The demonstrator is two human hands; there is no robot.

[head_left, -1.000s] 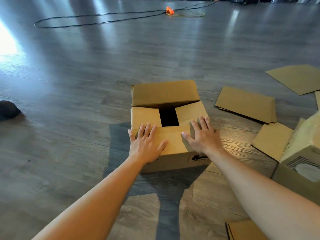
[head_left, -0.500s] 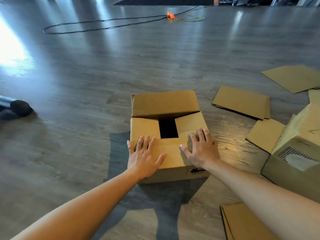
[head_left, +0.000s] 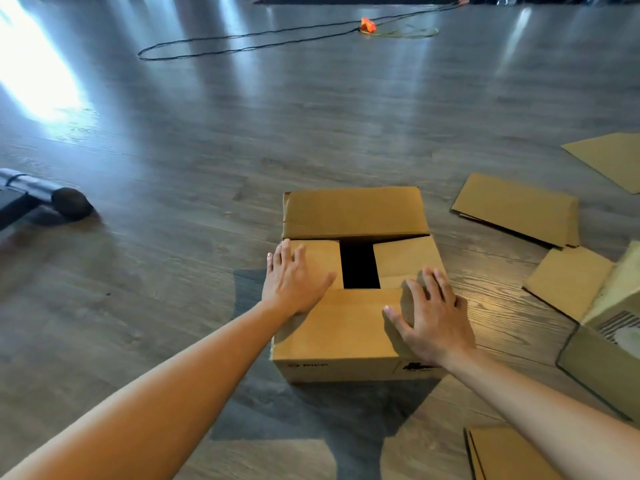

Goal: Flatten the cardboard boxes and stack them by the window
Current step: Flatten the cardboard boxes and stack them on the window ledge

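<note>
Box: I see a brown corrugated cardboard box (head_left: 353,306) standing upright on the grey wood-plank floor (head_left: 207,150), in the near centre of my view. Its far flap is folded over the top; the two side flaps lie inward with a dark rectangular gap between them; the near flap lies on top at the near edge.
Left hand: my left hand (head_left: 294,282) lies palm down with straight fingers on the left side flap, at the left edge of the box. It clasps nothing.
Right hand: my right hand (head_left: 429,317) lies palm down, fingers spread, across the near flap and the right side flap. It clasps nothing.
Hand spacing: the hands are apart, one on either side of the gap.
Flattened pieces: a flat brown cardboard sheet (head_left: 519,209) lies to the right of the box; a smaller flat brown cardboard piece (head_left: 568,282) lies nearer, and another brown cardboard sheet (head_left: 613,161) lies at the far right edge. A flat cardboard stack (head_left: 502,455) shows at the near right.
Second box: a brown cardboard box with a white label (head_left: 609,337) stands at the right edge, partly out of view.
Cable: a thin black cable (head_left: 242,46) loops across the far floor to an orange object (head_left: 367,25).
Left edge: a dark rounded object (head_left: 71,204) rests on the floor; I cannot tell what it is.
</note>
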